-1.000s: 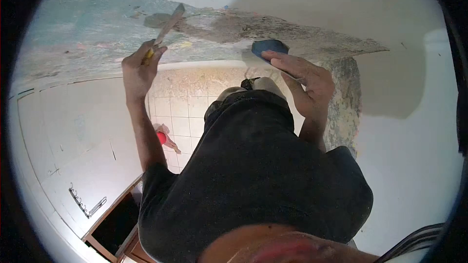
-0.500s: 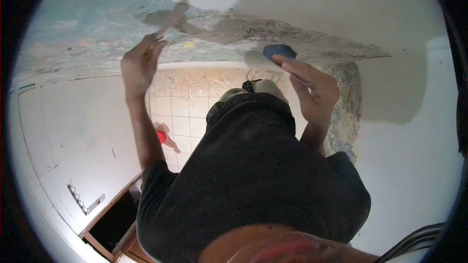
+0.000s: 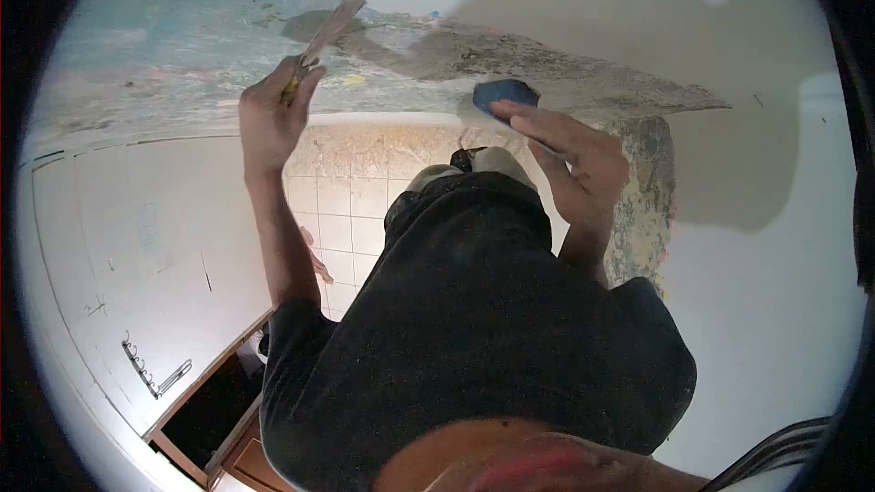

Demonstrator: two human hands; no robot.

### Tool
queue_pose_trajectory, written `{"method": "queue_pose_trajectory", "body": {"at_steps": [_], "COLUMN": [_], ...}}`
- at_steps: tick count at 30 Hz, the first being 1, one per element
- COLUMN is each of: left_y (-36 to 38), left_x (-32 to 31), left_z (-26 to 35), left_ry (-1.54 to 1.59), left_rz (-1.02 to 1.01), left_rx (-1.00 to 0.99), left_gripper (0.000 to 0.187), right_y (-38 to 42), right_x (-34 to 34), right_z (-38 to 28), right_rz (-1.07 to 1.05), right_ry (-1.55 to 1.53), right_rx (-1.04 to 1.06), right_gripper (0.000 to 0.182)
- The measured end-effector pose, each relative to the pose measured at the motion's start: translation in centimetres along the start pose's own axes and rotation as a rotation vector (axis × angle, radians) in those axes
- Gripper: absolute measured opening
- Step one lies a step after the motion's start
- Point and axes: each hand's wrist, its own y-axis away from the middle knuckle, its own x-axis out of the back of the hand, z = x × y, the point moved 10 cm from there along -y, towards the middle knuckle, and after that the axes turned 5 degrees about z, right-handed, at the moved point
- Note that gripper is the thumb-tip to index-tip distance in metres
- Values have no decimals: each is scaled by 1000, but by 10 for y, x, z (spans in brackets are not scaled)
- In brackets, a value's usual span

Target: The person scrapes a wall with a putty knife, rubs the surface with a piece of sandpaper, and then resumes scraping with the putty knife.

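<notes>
My left hand [image 3: 273,118] is closed around a putty knife [image 3: 334,25], its long blade pointing up and to the right over the patchy wall. A bit of yellow shows at its handle between my fingers. My right hand [image 3: 583,159] grips a flat blue scraper [image 3: 507,97], which lies close over the lower part of the rough wall strip. Fingers hide the rest of that scraper. Behind both tools, the wall strip [image 3: 173,46] has worn green, grey and whitish patches, with shadows of my hands on it.
Below the wall is a tiled floor [image 3: 337,200], dirty along the wall. Another person's hand [image 3: 324,269] shows left of my torso. A hook rack [image 3: 141,366] hangs on the white surface at left, near a wooden frame [image 3: 178,460]. Dark cables [image 3: 775,456] run at lower right.
My left hand and the putty knife have moved slightly right, the blade tip a little higher. The blue scraper has shifted left with my right hand. The other person's hand is more covered.
</notes>
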Motion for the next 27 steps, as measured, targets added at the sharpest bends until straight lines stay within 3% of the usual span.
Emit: {"method": "queue_pose_trajectory", "body": {"at_steps": [2,5,7,12,16,19,21,23,26,27], "left_y": [0,1,-1,2,-6,-2,-2,-7,0,-4], "left_x": [0,13,-9,9,-1,13,-2,0,2,-2], "left_z": [0,-10,2,-9,16,-15,4,14,-18,-8], "left_ry": [-38,119,-7,49,-53,-36,-22,-106,-98,-97], "left_rz": [-44,67,-89,9,-66,-72,-44,-95,-119,-114], "left_rx": [33,4,20,46,-69,52,-115,-52,84,37], "left_gripper": [16,18,16,18,15,16,15,16,19,19], "right_y": [-2,1,-1,-2,-6,-5,-5,-7,-1,-3], "right_x": [-5,-1,2,1,-5,-8,-8,-12,-10,-7], "right_z": [4,-6,1,-2,-2,-3,-2,-1,-1,2], "right_rz": [-28,-20,-2,-23,-34,-56,-40,-40,-76,-54], "right_ry": [44,29,34,27,17,-20,-19,16,6,-6], "right_rx": [19,117,61,64,48,72,68,55,84,61], "right_gripper": [26,27,27,28,27,27,27,28,33,33]}}
